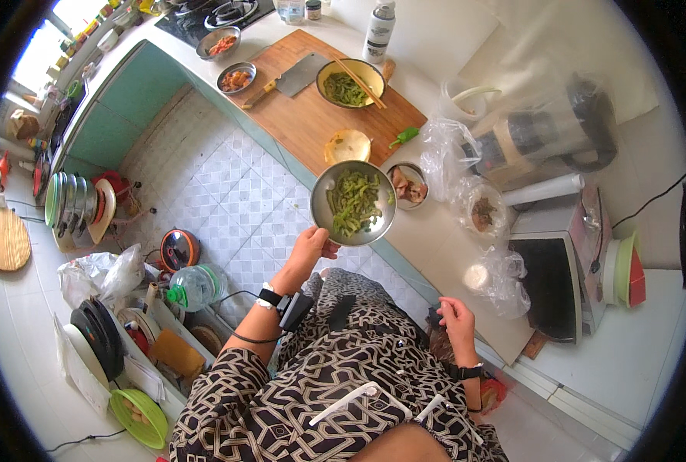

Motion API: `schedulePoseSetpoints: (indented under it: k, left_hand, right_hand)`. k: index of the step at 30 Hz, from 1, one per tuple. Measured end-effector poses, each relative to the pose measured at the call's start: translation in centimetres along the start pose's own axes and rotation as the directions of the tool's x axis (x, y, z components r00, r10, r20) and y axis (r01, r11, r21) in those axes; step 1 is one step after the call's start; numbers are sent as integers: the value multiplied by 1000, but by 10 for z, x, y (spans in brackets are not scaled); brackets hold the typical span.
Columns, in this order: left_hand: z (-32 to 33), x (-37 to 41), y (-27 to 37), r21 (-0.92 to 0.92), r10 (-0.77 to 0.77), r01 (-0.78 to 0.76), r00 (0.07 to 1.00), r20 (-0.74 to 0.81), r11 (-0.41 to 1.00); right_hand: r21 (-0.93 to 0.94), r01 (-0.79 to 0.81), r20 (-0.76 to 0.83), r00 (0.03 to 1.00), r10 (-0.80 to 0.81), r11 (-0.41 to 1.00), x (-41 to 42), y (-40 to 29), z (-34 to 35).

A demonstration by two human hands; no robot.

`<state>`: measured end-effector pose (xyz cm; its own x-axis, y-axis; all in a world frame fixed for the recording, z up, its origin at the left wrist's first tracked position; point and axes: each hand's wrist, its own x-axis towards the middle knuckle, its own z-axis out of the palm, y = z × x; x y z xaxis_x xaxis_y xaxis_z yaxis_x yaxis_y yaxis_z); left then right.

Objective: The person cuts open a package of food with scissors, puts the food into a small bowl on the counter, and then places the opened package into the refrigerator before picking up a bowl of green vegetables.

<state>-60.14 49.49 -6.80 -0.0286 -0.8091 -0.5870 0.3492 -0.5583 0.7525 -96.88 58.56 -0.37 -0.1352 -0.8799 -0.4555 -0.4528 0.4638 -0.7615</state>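
Note:
My left hand [314, 248] grips the near rim of a metal bowl [384, 230] that holds sliced green vegetables [354, 202]. Just beyond the bowl, a pale yellow dish [348, 148] rests on the wooden cutting board [296, 130]. Farther back on the board are a cleaver [301, 74] and a yellow-lined bowl [326, 68] of green vegetables, with chopsticks [361, 84] across it. A green pepper [404, 136] lies at the board's right edge. Nothing shows in my right hand [457, 323], which hangs by the counter edge with its fingers partly curled.
Two small bowls of food [237, 78] [218, 43] stand left of the board, near the gas stove [227, 12]. Right of it are a bowl of meat pieces [409, 185], plastic bags [447, 156] and a small oven [551, 283]. A water bottle [195, 289] and crowded shelves stand on the left.

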Motion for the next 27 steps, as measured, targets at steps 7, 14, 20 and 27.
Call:
schedulePoseSetpoints:
  k: [7,14,20,27]
  left_hand:
    - [-47,-5,1,-27,5,-8,997,-81,1000]
    - [-85,-7,12,-81,19,-30,992,-128,996]
    - [-100,-7,20,-95,13,-26,990,-139,995]
    - [-109,3,31,-120,-16,1,992,-126,993]
  right_hand:
    - [-26,45,84,996,-42,999,16,-26,34]
    - [-74,69,127,990,-59,995,32,-54,67]
    - [-70,105,208,974,-88,992,39,-68,95]
    - [-102,99,263,962,-69,990,66,-93,111]
